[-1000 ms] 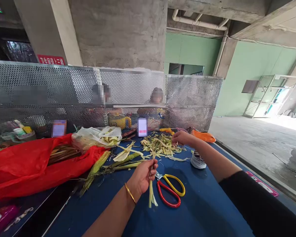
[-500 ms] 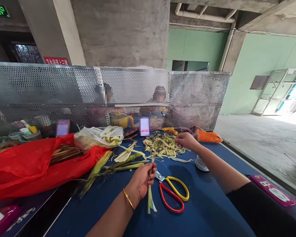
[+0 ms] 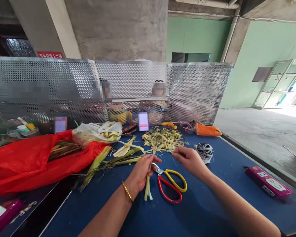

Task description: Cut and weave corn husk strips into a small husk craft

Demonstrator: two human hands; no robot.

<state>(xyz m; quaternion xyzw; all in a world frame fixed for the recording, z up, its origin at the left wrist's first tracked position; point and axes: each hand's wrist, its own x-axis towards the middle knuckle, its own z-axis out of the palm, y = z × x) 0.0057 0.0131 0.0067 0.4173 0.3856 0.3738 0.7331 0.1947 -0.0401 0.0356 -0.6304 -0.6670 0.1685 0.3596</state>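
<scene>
My left hand [image 3: 144, 172] is closed around a thin bundle of pale corn husk strips [image 3: 148, 189]. The strips stick out above the fist and below it. To the right, my right hand [image 3: 188, 158] is held in a pinch above the table, and a fine thread [image 3: 174, 161] appears to run from its fingertips. Scissors [image 3: 172, 186] with one red and one yellow handle lie beside the left hand, their blade tips partly hidden behind it. A ball of grey cord [image 3: 204, 152] rests just beyond the right wrist.
Husk scraps [image 3: 162, 140] are heaped ahead on the blue table [image 3: 204, 210]. Left of them lie larger husks [image 3: 124, 158], a white plastic bag [image 3: 96, 131] and a red bag [image 3: 22, 164]. A purple case [image 3: 268, 184] is at right. A perforated metal screen [image 3: 135, 79] bounds the back; people sit behind it.
My right hand has come leftward, down and nearer to my left hand, uncovering the cord ball. My left hand still grips the husk strips, its fingers slightly loosened.
</scene>
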